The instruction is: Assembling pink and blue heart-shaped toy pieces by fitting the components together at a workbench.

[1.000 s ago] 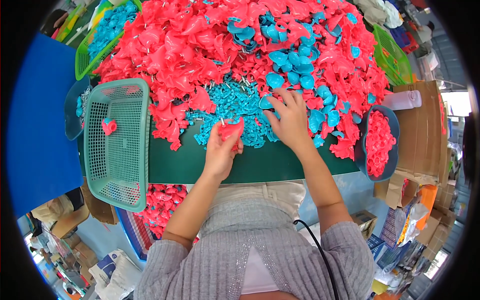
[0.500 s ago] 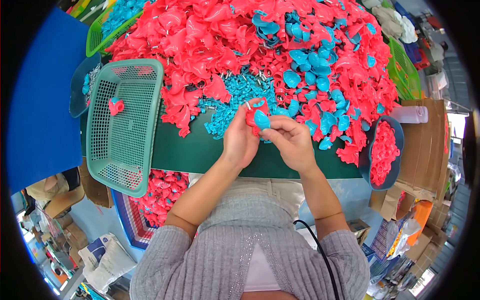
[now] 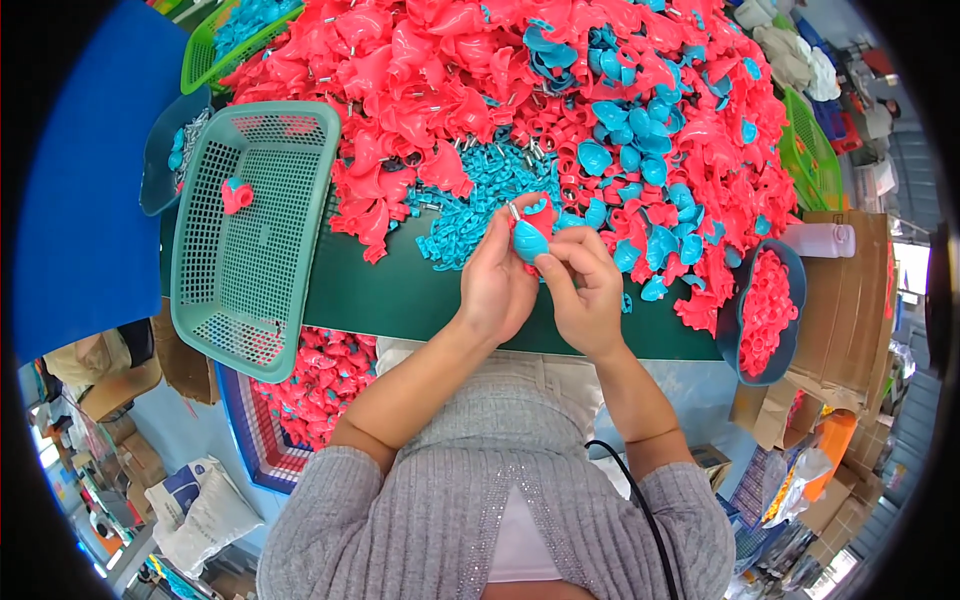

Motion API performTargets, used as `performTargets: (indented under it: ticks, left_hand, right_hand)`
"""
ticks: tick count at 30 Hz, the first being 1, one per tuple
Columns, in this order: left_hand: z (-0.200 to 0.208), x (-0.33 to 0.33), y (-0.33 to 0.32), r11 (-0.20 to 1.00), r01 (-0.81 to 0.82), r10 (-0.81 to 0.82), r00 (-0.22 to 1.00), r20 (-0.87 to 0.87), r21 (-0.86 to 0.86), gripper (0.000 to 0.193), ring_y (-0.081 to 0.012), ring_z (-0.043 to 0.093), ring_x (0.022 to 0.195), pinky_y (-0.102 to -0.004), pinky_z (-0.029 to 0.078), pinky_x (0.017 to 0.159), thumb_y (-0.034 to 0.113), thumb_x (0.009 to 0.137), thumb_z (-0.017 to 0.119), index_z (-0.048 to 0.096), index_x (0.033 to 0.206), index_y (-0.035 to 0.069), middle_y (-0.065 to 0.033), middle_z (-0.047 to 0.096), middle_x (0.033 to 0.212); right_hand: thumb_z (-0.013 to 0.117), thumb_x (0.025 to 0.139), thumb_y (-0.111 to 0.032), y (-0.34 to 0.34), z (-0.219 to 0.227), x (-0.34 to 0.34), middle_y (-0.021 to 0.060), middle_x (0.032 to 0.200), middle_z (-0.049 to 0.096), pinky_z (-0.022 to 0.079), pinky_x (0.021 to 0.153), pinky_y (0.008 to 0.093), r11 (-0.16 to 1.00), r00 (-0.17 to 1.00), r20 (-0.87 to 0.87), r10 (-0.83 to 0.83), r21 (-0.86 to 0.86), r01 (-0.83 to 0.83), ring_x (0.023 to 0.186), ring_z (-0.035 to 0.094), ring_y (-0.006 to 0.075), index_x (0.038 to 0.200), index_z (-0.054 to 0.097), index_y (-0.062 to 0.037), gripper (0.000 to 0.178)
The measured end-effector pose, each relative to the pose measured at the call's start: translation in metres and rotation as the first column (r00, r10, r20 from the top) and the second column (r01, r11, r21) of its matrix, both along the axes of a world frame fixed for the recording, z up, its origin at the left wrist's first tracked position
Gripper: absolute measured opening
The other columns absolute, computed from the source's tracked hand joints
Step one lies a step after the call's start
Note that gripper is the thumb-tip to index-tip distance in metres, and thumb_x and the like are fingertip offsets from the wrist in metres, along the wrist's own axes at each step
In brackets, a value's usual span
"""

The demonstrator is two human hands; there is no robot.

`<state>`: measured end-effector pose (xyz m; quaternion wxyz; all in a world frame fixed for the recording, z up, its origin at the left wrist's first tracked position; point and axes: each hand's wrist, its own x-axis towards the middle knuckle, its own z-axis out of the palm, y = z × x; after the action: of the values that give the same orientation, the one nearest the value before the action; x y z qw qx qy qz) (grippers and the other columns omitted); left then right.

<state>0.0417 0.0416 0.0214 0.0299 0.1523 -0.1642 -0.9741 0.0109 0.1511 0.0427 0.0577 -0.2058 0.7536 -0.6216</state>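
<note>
My left hand point(image 3: 497, 283) holds a small pink plastic part point(image 3: 545, 219) over the near side of the table, with a little metal pin point(image 3: 514, 211) showing at its fingertips. A blue shell-shaped piece point(image 3: 531, 241) lies against the pink part. The thumb and fingers of my right hand point(image 3: 583, 285) pinch this blue piece at its lower edge. Just beyond the hands lies a heap of small blue plastic pieces point(image 3: 482, 205). A great pile of pink shells point(image 3: 420, 90) rises behind it, mixed with rounded blue shells point(image 3: 640, 135) on the right.
At left stands a green mesh basket point(image 3: 290, 335) holding one pink-and-blue piece point(image 3: 237, 195). A dark bowl point(image 3: 152, 165) with metal pins sits beside it. To the right are a dark tub point(image 3: 757, 379) of pink parts, a pale bottle point(image 3: 822, 240) and a cardboard box point(image 3: 845, 310).
Both hands have shifted slightly right within the view. The blue shell now sits more squarely over the pink part, its rounded face turned toward me.
</note>
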Motion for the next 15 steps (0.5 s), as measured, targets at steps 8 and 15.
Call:
performTargets:
  ticks: [8, 15]
  left_hand:
    - [0.005, 0.002, 0.002, 0.999, 0.013, -0.012, 1.000, -0.027, 0.030, 0.044, -0.0247, 0.044, 0.119, -0.0413, 0.032, 0.105, 0.036, 0.102, 0.023, 0.041, 0.129, 0.006, -0.0127, 0.050, 0.123]
    - [0.006, 0.001, 0.000, 0.996, 0.056, -0.053, 0.998, -0.038, 0.072, 0.044, -0.0229, 0.046, 0.116, -0.0412, 0.034, 0.102, 0.035, 0.102, 0.024, 0.041, 0.130, 0.006, -0.0102, 0.051, 0.122]
  right_hand:
    - [0.061, 0.084, -0.001, 0.004, 0.012, -0.003, 0.0073, 0.088, 0.054, 0.040, 0.057, 0.0206, 0.988, 0.991, -0.112, 0.072, 0.144, -0.056, 0.071, 0.051, 0.0091, 0.089, 0.062, 0.0054, 0.008]
    - [0.063, 0.084, -0.001, 0.008, 0.013, -0.005, 0.0069, 0.088, 0.054, 0.040, 0.057, 0.0207, 0.988, 0.992, -0.071, 0.102, 0.122, -0.093, 0.070, 0.050, 0.0087, 0.086, 0.061, 0.0058, 0.008]
